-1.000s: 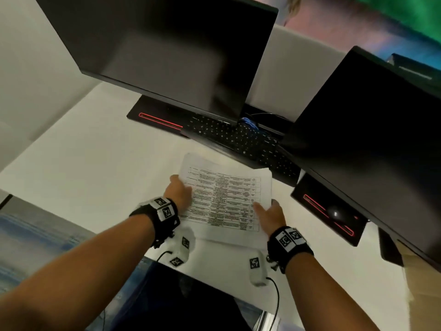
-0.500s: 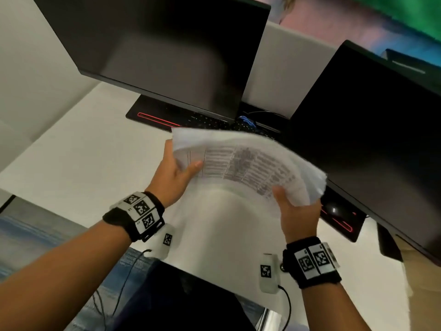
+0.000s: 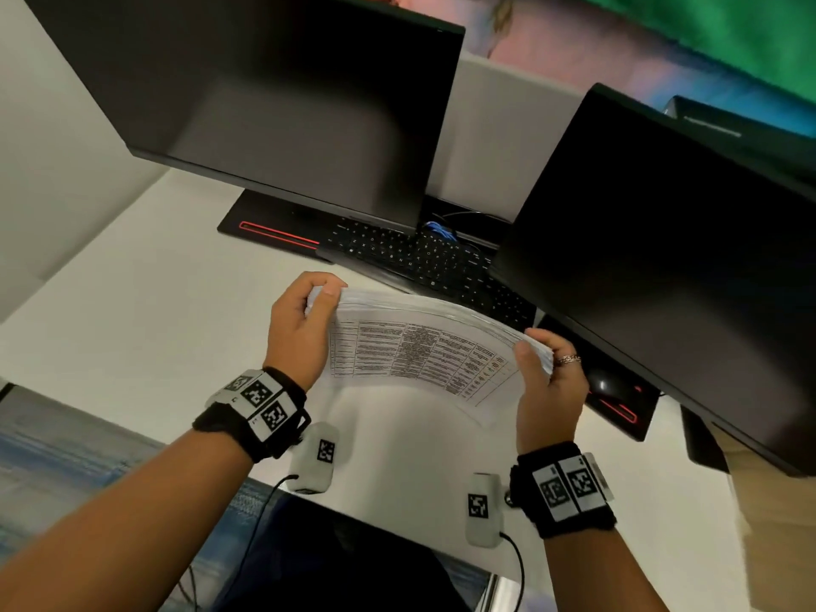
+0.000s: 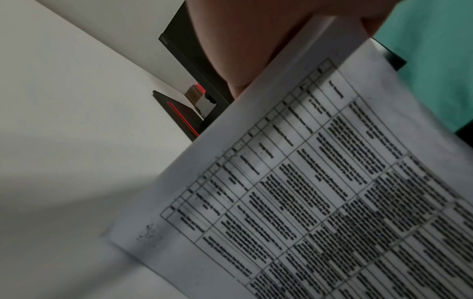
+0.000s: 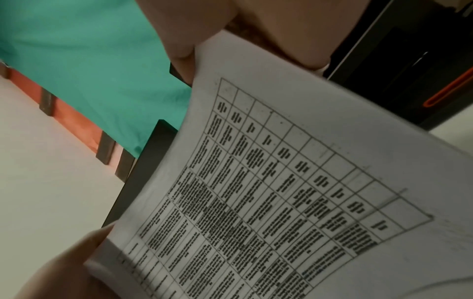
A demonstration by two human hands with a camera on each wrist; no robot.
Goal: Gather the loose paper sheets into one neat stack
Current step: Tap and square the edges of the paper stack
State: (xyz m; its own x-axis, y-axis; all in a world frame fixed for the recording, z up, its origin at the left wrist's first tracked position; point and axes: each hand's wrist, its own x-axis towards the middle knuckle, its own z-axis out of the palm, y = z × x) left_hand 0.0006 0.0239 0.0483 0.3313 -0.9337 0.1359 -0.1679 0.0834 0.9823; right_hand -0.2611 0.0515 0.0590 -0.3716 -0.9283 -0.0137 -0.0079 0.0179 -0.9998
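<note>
Both hands grip the stack of printed sheets (image 3: 424, 351) upright above the white surface (image 3: 132, 329), the left hand (image 3: 300, 329) at nine o'clock, the right hand (image 3: 547, 382) at three; I would loosen the hold slightly and tap the lower edge level.

White desk (image 3: 132, 329); two dark monitors (image 3: 282, 95) (screens off); grey partition (image 3: 494, 139) behind
</note>
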